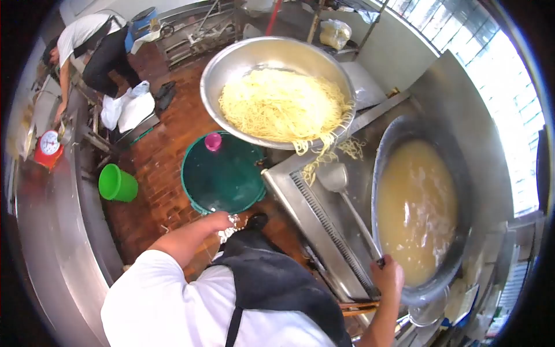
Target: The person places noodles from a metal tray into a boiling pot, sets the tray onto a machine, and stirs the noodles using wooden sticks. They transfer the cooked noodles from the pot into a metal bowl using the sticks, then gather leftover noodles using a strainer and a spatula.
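My right hand [388, 273] is closed round the dark handle end of a long metal ladle [333, 177], whose head rests on the steel counter. Left of the ladle, my left hand [219, 221] hangs by my apron, against a crumpled white cloth [229, 229]; its fingers are too small to make out. Ahead, a large metal bowl [211, 87] holds a heap of yellow noodles [283, 104], some of them hanging over its rim. To the right is a big wok [378, 168] of cloudy, yellowish liquid [419, 202].
A green tub [222, 179] of dark water with a pink scoop [213, 141] stands on the brick floor. Farther left are a green bucket [118, 183], a red scale [48, 148] and a person [107, 52] bending over a counter.
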`<state>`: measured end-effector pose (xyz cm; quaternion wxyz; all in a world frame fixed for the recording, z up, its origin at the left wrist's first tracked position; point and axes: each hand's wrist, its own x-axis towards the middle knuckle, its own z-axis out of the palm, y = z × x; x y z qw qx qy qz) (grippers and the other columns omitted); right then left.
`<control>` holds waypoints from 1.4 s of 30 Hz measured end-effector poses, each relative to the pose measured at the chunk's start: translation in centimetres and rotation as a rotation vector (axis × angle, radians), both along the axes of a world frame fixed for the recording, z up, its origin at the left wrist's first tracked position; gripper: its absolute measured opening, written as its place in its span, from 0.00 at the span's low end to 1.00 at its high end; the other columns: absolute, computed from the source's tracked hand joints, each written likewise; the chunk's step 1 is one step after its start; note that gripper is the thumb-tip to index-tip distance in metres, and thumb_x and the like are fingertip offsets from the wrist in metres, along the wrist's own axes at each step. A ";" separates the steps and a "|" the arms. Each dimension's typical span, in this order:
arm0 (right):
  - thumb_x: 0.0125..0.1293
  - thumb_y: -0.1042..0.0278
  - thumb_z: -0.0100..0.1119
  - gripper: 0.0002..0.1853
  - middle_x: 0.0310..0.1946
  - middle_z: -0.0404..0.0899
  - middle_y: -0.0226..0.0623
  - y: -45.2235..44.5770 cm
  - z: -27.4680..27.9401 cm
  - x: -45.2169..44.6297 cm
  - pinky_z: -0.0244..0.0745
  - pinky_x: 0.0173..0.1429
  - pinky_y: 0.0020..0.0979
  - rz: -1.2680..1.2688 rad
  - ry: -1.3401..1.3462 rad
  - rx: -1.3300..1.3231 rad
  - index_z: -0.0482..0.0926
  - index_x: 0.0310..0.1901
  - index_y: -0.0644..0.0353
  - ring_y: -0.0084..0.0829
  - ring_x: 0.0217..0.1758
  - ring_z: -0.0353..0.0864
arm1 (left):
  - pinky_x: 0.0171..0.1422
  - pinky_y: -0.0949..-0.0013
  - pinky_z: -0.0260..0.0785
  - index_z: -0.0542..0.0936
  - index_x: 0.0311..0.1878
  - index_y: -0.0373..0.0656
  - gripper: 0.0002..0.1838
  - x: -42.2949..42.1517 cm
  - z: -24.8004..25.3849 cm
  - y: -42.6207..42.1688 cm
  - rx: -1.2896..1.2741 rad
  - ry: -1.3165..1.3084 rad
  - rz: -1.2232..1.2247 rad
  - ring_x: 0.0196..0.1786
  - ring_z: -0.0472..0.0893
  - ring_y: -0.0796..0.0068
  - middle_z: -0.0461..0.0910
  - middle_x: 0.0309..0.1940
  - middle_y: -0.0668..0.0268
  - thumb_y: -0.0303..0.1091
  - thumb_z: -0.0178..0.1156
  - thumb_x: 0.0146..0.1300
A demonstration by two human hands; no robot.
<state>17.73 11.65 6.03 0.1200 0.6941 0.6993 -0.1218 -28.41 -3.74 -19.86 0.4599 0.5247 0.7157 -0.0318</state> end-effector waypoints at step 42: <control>0.63 0.60 0.63 0.13 0.17 0.70 0.24 -8.3 -9.3 -4.8 0.64 0.25 0.24 -0.687 1.140 -0.434 0.73 0.30 0.58 0.17 0.22 0.68 | 0.65 0.61 0.62 0.69 0.60 0.33 0.31 -14.4 15.3 34.9 0.631 0.345 0.400 0.60 0.72 0.51 0.72 0.57 0.44 0.44 0.59 0.58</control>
